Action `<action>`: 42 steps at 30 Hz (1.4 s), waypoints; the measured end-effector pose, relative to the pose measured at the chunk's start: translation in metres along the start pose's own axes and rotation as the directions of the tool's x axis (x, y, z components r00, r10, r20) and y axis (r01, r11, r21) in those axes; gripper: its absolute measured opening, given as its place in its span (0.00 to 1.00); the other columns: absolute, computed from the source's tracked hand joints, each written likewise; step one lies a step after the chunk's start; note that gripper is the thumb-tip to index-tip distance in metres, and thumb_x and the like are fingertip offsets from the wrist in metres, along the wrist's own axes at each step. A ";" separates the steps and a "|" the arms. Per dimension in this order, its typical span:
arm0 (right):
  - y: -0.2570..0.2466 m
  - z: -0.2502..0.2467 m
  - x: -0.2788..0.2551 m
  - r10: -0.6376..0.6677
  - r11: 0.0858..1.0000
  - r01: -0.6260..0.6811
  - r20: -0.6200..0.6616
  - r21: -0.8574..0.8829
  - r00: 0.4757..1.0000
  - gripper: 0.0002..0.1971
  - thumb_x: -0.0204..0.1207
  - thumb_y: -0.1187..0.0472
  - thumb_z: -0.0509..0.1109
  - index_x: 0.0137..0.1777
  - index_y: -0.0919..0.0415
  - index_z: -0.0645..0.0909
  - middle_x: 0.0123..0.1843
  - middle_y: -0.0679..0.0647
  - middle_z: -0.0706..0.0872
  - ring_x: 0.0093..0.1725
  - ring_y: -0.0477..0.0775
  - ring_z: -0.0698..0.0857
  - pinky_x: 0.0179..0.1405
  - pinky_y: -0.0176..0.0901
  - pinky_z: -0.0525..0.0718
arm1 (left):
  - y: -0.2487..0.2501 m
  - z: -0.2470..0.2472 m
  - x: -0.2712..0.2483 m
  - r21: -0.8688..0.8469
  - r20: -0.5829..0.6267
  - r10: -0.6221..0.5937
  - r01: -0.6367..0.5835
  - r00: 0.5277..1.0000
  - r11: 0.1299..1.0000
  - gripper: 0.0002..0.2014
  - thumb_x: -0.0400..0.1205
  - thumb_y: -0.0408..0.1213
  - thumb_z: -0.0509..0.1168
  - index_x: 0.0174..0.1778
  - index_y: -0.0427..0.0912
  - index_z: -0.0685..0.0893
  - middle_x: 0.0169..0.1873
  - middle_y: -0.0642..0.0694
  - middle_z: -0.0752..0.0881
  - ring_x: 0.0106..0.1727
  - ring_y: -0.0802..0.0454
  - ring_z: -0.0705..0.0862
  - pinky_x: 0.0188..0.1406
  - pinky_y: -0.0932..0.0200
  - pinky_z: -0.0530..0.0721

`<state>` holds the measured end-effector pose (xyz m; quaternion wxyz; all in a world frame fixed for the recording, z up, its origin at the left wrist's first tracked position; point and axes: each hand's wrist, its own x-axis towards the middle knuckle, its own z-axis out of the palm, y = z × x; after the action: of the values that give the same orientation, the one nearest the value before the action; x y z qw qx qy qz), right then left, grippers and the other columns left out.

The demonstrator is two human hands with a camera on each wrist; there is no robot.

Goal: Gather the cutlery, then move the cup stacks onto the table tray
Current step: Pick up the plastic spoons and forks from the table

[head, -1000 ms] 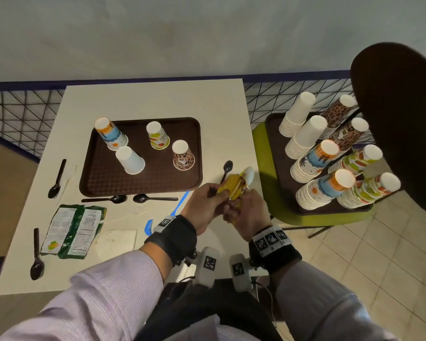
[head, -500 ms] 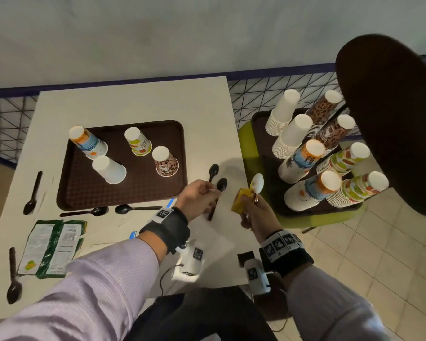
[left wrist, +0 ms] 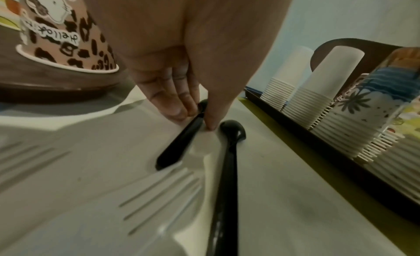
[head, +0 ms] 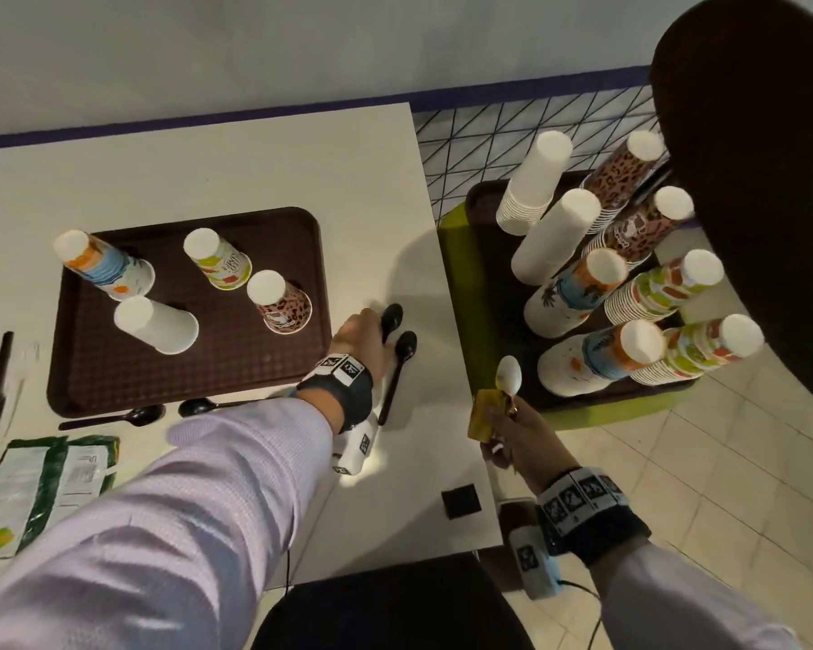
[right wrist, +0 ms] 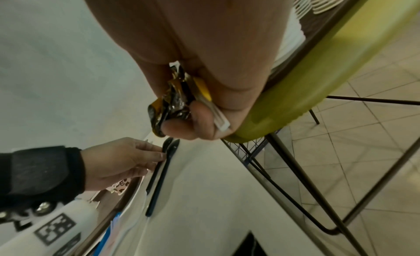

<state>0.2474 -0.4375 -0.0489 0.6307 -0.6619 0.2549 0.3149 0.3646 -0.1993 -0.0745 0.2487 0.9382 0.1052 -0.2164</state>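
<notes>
Now our hands have parted: the left hand (head: 364, 337) has reached out to pinch a black spoon (left wrist: 179, 145) on the table (head: 254, 161), while the right hand (head: 519, 436) keeps gripping the white spoon (head: 509, 375) and wrapper (head: 486, 415). Cutlery gathering continues; cup stacks (head: 597, 274) wait on the chair's tray.

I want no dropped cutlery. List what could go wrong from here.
1. The left hand pinches one black spoon flat on the table; it may slip or knock the second spoon beside it.
2. The right hand, off the table edge, already holds a white spoon and a yellow packet; either could fall to the floor.
</notes>
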 end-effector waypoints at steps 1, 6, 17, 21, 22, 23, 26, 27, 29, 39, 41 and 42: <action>0.003 -0.001 0.001 0.006 1.000 -0.006 0.002 -0.006 1.000 0.11 0.91 0.56 0.60 0.65 0.62 0.75 0.42 0.61 0.81 0.30 0.49 0.82 0.29 0.40 0.76 | 0.001 0.001 0.000 0.010 -0.012 -0.002 0.002 1.000 1.000 0.19 0.81 0.41 0.70 0.67 0.40 0.81 0.62 0.38 0.86 0.64 0.35 0.85 0.61 0.50 0.84; 0.009 -0.001 0.004 0.004 1.000 -0.003 0.022 -0.006 1.000 0.12 0.90 0.54 0.62 0.65 0.62 0.75 0.44 0.62 0.82 0.33 0.52 0.83 0.30 0.41 0.76 | 0.007 0.001 -0.004 -0.093 -0.129 -0.041 0.029 0.991 0.995 0.16 0.83 0.38 0.67 0.66 0.40 0.83 0.65 0.38 0.83 0.64 0.38 0.85 0.63 0.53 0.83; 0.011 0.003 -0.003 -0.012 1.000 0.012 0.003 -0.012 1.000 0.08 0.91 0.55 0.61 0.63 0.58 0.76 0.42 0.60 0.84 0.32 0.51 0.84 0.31 0.44 0.78 | 0.009 0.029 -0.040 -0.056 0.001 -0.117 0.117 0.993 0.992 0.23 0.84 0.47 0.69 0.68 0.35 0.80 0.64 0.35 0.76 0.57 0.29 0.86 0.59 0.46 0.85; 0.015 0.003 -0.008 -0.019 0.999 0.020 -0.027 0.030 0.999 0.07 0.91 0.56 0.61 0.62 0.57 0.76 0.43 0.61 0.83 0.32 0.51 0.84 0.32 0.45 0.78 | 0.014 0.032 -0.041 0.055 0.040 -0.093 0.091 0.995 0.994 0.21 0.88 0.45 0.63 0.71 0.34 0.79 0.67 0.33 0.78 0.63 0.30 0.85 0.65 0.44 0.83; 0.016 0.003 -0.009 -0.023 0.999 0.024 -0.037 0.038 0.999 0.07 0.91 0.56 0.61 0.61 0.57 0.76 0.43 0.61 0.83 0.32 0.51 0.84 0.32 0.45 0.77 | 0.016 0.032 -0.041 0.071 0.053 -0.085 0.081 0.995 0.994 0.20 0.89 0.44 0.62 0.71 0.34 0.79 0.67 0.34 0.79 0.65 0.31 0.84 0.66 0.44 0.83; 0.017 0.003 -0.011 -0.024 0.999 0.026 -0.047 0.047 0.999 0.06 0.91 0.56 0.61 0.60 0.57 0.77 0.42 0.60 0.83 0.32 0.51 0.84 0.32 0.45 0.77 | 0.017 0.032 -0.041 0.079 0.060 -0.077 0.073 0.995 0.994 0.19 0.89 0.42 0.61 0.71 0.35 0.79 0.67 0.34 0.80 0.66 0.32 0.84 0.65 0.44 0.83; 0.018 0.002 -0.015 -0.016 0.997 0.022 -0.077 0.073 0.997 0.07 0.90 0.56 0.62 0.60 0.58 0.77 0.42 0.60 0.83 0.32 0.51 0.84 0.33 0.46 0.77 | 0.024 0.029 -0.044 0.097 0.026 -0.030 0.027 0.999 0.995 0.18 0.89 0.41 0.60 0.70 0.36 0.81 0.65 0.34 0.83 0.64 0.34 0.85 0.63 0.45 0.84; 0.017 0.002 -0.016 -0.013 0.997 0.020 -0.083 0.081 0.996 0.07 0.90 0.56 0.62 0.60 0.58 0.78 0.42 0.60 0.83 0.33 0.52 0.84 0.34 0.47 0.77 | 0.026 0.027 -0.046 0.091 0.002 -0.008 0.007 1.000 0.996 0.17 0.89 0.41 0.59 0.69 0.35 0.81 0.63 0.34 0.84 0.63 0.34 0.85 0.61 0.45 0.85; 0.016 0.001 -0.019 -0.007 0.994 0.017 -0.090 0.105 0.996 0.07 0.90 0.56 0.62 0.60 0.57 0.78 0.43 0.60 0.83 0.34 0.53 0.84 0.35 0.47 0.77 | 0.032 0.023 -0.052 0.042 -0.043 0.031 -0.029 0.999 0.999 0.17 0.89 0.42 0.58 0.66 0.34 0.81 0.59 0.34 0.85 0.60 0.35 0.85 0.56 0.46 0.83; -0.017 0.016 -0.026 -0.071 0.972 0.077 -0.034 0.221 0.997 0.09 0.89 0.57 0.63 0.65 0.58 0.78 0.49 0.63 0.84 0.36 0.53 0.84 0.35 0.46 0.78 | 0.049 -0.007 -0.110 -0.517 0.045 0.034 -0.006 0.998 0.856 0.09 0.91 0.43 0.58 0.56 0.41 0.73 0.36 0.46 0.77 0.33 0.52 0.75 0.31 0.57 0.70; -0.024 0.025 -0.027 -0.085 0.964 0.087 -0.021 0.252 0.996 0.08 0.89 0.60 0.63 0.64 0.58 0.78 0.50 0.64 0.83 0.36 0.55 0.85 0.34 0.47 0.78 | 0.046 -0.008 -0.121 -0.610 0.070 0.041 0.011 0.997 0.792 0.11 0.91 0.47 0.60 0.59 0.42 0.78 0.34 0.47 0.77 0.35 0.50 0.75 0.36 0.56 0.75; -0.027 0.031 -0.027 -0.092 0.963 0.094 -0.020 0.254 0.996 0.08 0.89 0.61 0.62 0.64 0.59 0.78 0.50 0.65 0.83 0.36 0.57 0.86 0.33 0.48 0.78 | 0.044 -0.008 -0.125 -0.657 0.094 0.034 0.037 0.995 0.753 0.11 0.91 0.48 0.60 0.59 0.44 0.79 0.34 0.48 0.76 0.35 0.50 0.75 0.36 0.55 0.76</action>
<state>0.2462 -0.4064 -0.0109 0.7236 -0.5878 0.2642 0.2470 0.2698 -0.2437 0.0074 0.5673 0.7788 0.1627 -0.2127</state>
